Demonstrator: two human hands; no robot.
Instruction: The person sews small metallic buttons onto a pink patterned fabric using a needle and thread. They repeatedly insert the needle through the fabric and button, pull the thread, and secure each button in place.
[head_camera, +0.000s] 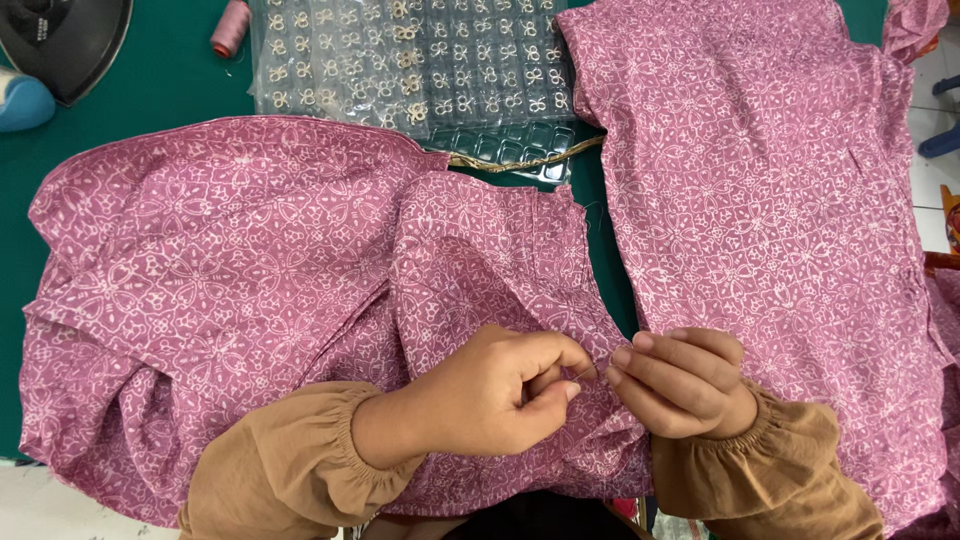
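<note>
Left hand (490, 395): fingers curled in, thumb and forefinger pinched together at the tip; it pinches a fold of the pink printed garment (250, 290) at its near edge. Whether a needle sits in the pinch cannot be told.
Right hand (680, 382): fingers bent and drawn close, fingertips (622, 358) just beside the left thumb, nearly touching; it rests on the same fold of cloth. What it grips, if anything fine, is too small to see.
Sleeves: both wrists in tan-brown gathered cuffs (330, 445), at the near edge of the view.
Garment in hand: pink cloth with a white floral-lattice print, rumpled, spread over the left and centre of the bench, its near part under both hands.
Second cloth piece (770, 200): same print, lying flat on the right, running from far to near, apart from the first by a narrow strip of bench.
Bench (170, 90): dark green surface.
Clear plastic tray (420, 60): far centre, rows of small pale fasteners in pockets, its near edge partly under the garment.
Thread spool (231, 27): pink, far left of the tray.
Iron (65, 40): dark, far left corner, partly cut off.
</note>
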